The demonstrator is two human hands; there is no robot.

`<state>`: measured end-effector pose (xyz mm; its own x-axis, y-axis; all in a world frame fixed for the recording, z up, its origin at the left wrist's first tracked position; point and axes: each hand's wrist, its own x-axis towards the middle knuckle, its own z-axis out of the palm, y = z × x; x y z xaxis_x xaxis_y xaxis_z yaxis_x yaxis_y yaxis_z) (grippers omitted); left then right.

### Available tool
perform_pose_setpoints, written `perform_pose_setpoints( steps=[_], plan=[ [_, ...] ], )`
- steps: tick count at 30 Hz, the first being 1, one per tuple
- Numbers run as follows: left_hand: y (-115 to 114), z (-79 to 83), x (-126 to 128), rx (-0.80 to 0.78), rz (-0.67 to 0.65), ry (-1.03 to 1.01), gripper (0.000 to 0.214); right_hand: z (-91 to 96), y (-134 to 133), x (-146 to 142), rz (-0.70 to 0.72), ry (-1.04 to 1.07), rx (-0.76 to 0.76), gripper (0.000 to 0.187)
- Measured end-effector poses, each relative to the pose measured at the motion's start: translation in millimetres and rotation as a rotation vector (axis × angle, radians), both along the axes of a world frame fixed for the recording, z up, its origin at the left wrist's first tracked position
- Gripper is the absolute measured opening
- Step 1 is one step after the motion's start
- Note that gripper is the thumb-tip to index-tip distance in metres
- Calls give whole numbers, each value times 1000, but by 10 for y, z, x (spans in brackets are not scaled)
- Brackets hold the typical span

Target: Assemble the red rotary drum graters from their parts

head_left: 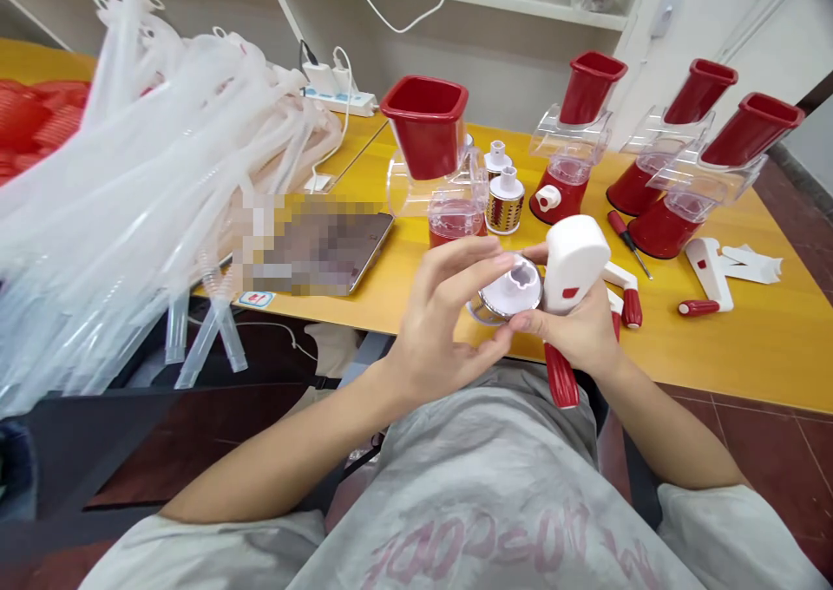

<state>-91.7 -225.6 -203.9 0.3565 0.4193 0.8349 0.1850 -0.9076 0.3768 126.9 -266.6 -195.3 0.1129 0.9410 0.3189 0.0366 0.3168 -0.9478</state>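
Seen from the head camera, the person sits close to a yellow table [742, 338] and holds the work up over its edge, where both hands can turn it in plain sight. The left hand [436, 321] pinches a round grater drum [495, 304] capped with a white disc that has a lobed opening [519, 283]: its fingers [478, 260] are close together and curve over the top, while the thumb [501, 334] presses from below. The right hand [576, 334] grips a white plastic housing [573, 260], its fingers wrapped round, with a red handle [560, 373] hanging below. Its fingers [534, 254] reach behind the disc, and its thumb [528, 319] touches the disc's near edge, so the drum and housing seem held together for close alignment. Just beyond stands a second drum with gold perforations [504, 201], and a red-handled screwdriver [628, 243] lies near the right hand. Upright red-based slicers with clear hoppers and red chutes [699, 160] stand along the table, apparently spaced so that each stays separate. A white crank arm with a red grip [706, 273] lies to the right, and a heap of translucent plastic tubes [130, 165] fills the left side.
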Motion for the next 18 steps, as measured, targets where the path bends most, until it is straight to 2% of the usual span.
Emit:
perform_pose_setpoints(
  steps=[2,4,5,7,10,12,15,18],
  plan=[
    [-51,-146,-96,-57,-11,-120,82,-49,-3,-172,11,88,63,83],
    [-85,-305,-146,-151,-28,-184,95,-103,23,-305,14,130,70,94],
    [-101,-378,-173,-207,-36,-201,97,-129,42,-354,34,127,42,100],
    [-110,-492,-282,-323,-41,-230,87,-161,82,-405,120,85,-59,107],
    [65,-600,-695,-421,54,-309,83,-118,141,-320,208,77,-168,96],
    [393,-657,-1117,-390,138,-420,97,-24,209,-160,170,105,-190,87],
    [1123,-739,-1713,-360,162,-484,102,125,401,121,76,131,-148,83],
    [1834,-773,-1969,-528,185,-366,110,167,680,297,73,167,-87,84]
  ],
)
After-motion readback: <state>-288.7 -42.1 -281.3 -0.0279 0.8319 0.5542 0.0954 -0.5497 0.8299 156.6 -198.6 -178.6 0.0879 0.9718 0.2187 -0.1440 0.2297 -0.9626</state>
